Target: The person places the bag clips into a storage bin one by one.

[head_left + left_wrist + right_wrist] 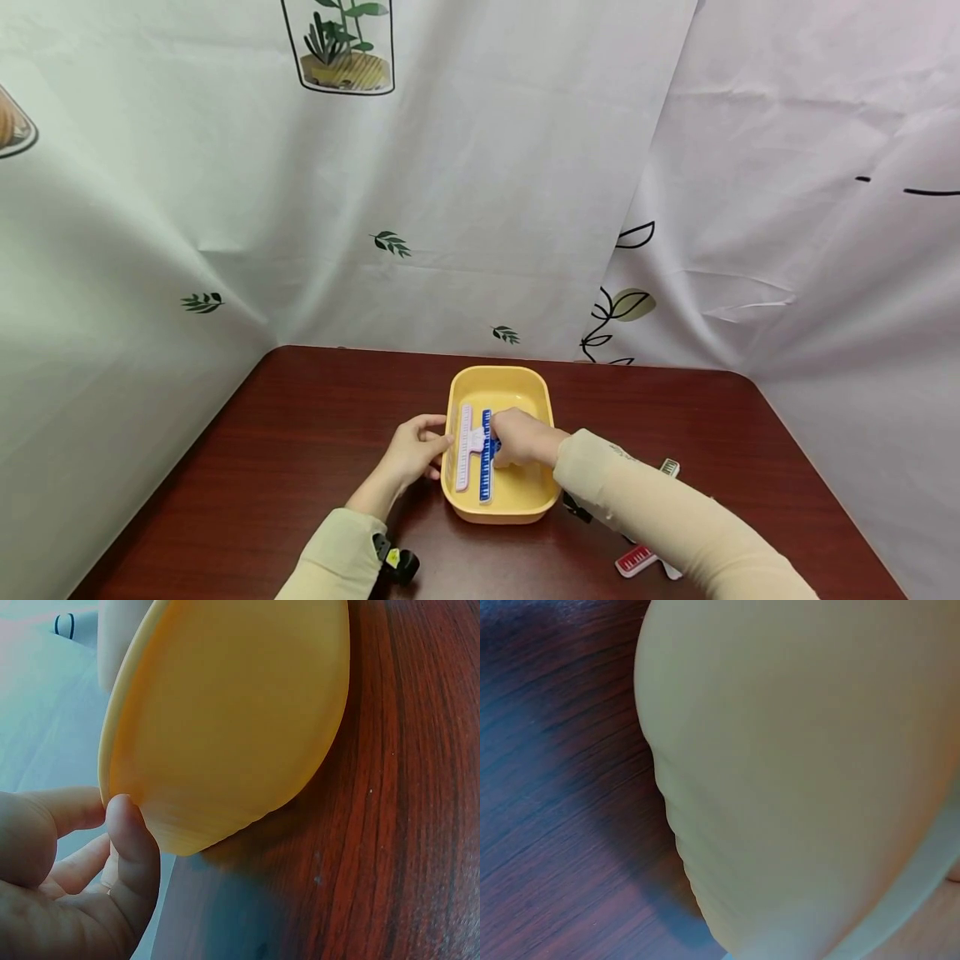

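Note:
A yellow plastic tub (501, 515) stands on the table. My left hand (412, 450) pinches its left rim between thumb and finger; the left wrist view shows this grip on the tub's edge (112, 750). Inside the tub, along its left side, lies a white-and-pink ruler clip (463, 458). Just right of it is a blue ruler clip (486, 483), roughly parallel. Reaching into the tub, my right hand (521, 437) holds the blue clip near its middle with curled fingers. The tub's wall hides most of that hand in the right wrist view.
Right of the tub, a red ruler clip (636, 560) and a greenish ruler clip (670, 468) lie on the dark wooden table (300, 433), partly covered by the right sleeve (660, 508). A black wrist camera (401, 567) sits at the left cuff. Pale printed cloth (480, 183) hangs behind.

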`<state>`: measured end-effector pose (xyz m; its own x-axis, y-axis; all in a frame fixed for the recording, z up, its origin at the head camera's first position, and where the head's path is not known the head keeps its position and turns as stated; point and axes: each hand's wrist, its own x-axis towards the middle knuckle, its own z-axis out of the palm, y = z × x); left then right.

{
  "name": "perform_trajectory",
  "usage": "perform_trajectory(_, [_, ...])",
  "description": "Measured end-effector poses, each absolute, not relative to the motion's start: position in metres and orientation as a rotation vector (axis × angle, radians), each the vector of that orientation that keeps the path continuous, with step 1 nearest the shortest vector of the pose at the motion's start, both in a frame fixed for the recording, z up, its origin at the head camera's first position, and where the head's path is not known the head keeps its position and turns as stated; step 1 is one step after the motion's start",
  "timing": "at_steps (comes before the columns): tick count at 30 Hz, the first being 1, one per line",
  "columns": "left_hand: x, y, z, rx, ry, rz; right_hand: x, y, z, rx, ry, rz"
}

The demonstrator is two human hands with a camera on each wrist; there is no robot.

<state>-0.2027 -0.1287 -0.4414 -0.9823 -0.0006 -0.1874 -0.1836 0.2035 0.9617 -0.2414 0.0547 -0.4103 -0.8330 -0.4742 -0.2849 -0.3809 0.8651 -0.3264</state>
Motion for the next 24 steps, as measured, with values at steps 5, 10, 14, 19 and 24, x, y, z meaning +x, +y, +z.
perform_trajectory(5, [-0.2025, -0.1288, -0.4416, -0.172, 2.319, 1.891, -0.2412, 0.0529, -0.4110, -0.640, 2.666, -0.361])
perform_trajectory(10, [-0.2031, -0.1294, -0.4424, -0.176, 2.316, 1.894, -0.2410, 0.0514, -0.4107, -0.626, 2.658, -0.365])
perform_trajectory(14, [-0.2035, -0.1296, -0.4428, -0.174, 2.316, 1.895, -0.2403, 0.0513, -0.4105, -0.608, 2.648, -0.387])
perform_trajectory(19, [-0.2034, -0.1293, -0.4427, -0.167, 2.319, 1.891, -0.2391, 0.0517, -0.4099, -0.611, 2.651, -0.382])
perform_trajectory(24, [-0.2032, -0.1289, -0.4423, -0.167, 2.321, 1.887, -0.2387, 0.0531, -0.4084, -0.611, 2.656, -0.390])
